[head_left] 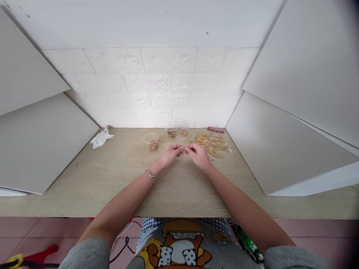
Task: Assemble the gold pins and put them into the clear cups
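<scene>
My left hand (170, 154) and my right hand (199, 155) meet above the middle of the table, fingertips pinched together. Whatever they pinch is too small to make out. Just beyond my right hand spreads a pile of thin gold-coloured sticks (208, 141). To the left of my left hand stands a clear cup (150, 139) with small gold-coloured pieces in it. Behind the hands, near the wall, are a second clear cup (171, 132) and a third clear cup (183, 131), both holding small gold-coloured pieces. A few tiny bits (211, 159) lie beside my right hand.
A red tube (215, 129) lies by the back wall at the right. Crumpled white tissue (101, 138) rests at the back left. Grey-white panels flank the wooden tabletop (112, 179) on both sides, and a white brick-pattern wall (159, 86) closes the back.
</scene>
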The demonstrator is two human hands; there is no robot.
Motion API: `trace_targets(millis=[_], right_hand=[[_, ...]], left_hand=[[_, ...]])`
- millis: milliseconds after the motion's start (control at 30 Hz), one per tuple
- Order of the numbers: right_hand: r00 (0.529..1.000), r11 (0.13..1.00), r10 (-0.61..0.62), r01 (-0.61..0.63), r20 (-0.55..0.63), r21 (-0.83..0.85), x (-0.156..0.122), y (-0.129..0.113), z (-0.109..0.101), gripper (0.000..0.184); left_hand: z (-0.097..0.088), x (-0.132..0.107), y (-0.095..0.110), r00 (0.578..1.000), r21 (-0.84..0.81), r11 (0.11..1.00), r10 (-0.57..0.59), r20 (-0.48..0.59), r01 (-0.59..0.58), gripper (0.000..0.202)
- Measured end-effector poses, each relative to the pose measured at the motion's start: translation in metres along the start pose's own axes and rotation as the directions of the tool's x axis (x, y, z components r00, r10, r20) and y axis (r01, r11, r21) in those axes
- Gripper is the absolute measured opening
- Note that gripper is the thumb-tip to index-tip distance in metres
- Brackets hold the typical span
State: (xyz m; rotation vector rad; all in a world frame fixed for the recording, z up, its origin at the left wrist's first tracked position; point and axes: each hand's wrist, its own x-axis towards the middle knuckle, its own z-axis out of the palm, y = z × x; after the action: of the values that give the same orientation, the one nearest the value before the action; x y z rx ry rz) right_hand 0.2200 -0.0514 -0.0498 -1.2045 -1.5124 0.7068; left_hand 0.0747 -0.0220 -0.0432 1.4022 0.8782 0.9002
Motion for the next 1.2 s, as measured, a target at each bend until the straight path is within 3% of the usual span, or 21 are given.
trace_targets(millis=[200, 400, 667, 800, 1000, 1200], right_hand=[[0.992, 0.976, -0.111, 0.096, -0.067, -0.196, -0.003, -0.002, 0.000, 0.014], [0.975, 0.927, -0.219, 0.198, -0.032, -0.319, -0.004, -0.004, -0.002, 0.015], [0.956, 0.872, -0.284, 0.289, 0.072, -0.395, -0.003, -0.007, -0.009, 0.015], [0.969, 0.906, -0.235, 0.244, 0.069, -0.346, -0.001, -0.012, -0.014, 0.013], [0.979, 0.938, -0.196, 0.202, 0.049, -0.281, -0.001, -0.013, -0.012, 0.011], [0.956, 0.915, -0.286, 0.253, -0.063, -0.313, -0.007, -0.013, -0.004, 0.016]], left_hand=[[0.008, -0.006, 0.005, 0.995, -0.033, 0.998, -0.048, -0.092, 0.045, 0.028], [0.008, -0.005, 0.006, 0.994, 0.058, 0.998, -0.017, -0.105, 0.023, 0.027], [0.006, -0.004, 0.007, 0.990, 0.174, 0.984, 0.051, -0.128, -0.029, 0.021], [0.005, -0.005, 0.013, 0.994, 0.194, 0.980, 0.064, -0.086, -0.047, 0.021], [0.005, -0.006, 0.014, 0.999, 0.098, 0.995, 0.034, -0.043, -0.030, 0.025], [0.008, -0.008, 0.012, 0.999, -0.061, 0.998, 0.022, -0.037, -0.025, 0.033]])
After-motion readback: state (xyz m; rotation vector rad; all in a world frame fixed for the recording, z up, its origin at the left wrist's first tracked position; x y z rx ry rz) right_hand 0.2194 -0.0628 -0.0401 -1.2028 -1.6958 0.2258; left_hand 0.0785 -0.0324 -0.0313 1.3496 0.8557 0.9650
